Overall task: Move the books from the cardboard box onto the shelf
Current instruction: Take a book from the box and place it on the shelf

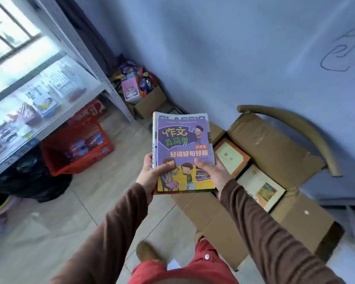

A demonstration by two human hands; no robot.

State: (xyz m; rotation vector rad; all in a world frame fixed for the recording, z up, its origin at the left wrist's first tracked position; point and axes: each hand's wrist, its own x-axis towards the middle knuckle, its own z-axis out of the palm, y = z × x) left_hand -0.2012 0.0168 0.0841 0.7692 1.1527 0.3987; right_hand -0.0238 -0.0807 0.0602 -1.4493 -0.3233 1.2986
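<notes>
I hold a small stack of books (183, 148) flat in front of me, a purple and yellow cartoon cover on top and a larger white one under it. My left hand (152, 175) grips the stack's left edge, thumb on the cover. My right hand (213, 173) grips the right edge the same way. The open cardboard box (275, 152) lies on the floor to the right, with more books (232, 156) inside. The white metal shelf (49, 111) stands at the left, with several books lying on it.
A red plastic crate (78, 148) sits under the shelf beside a black bag (33, 181). A smaller box of colourful items (143, 99) stands in the corner. A curved wooden chair back (307, 132) rises behind the big box. The floor is tiled.
</notes>
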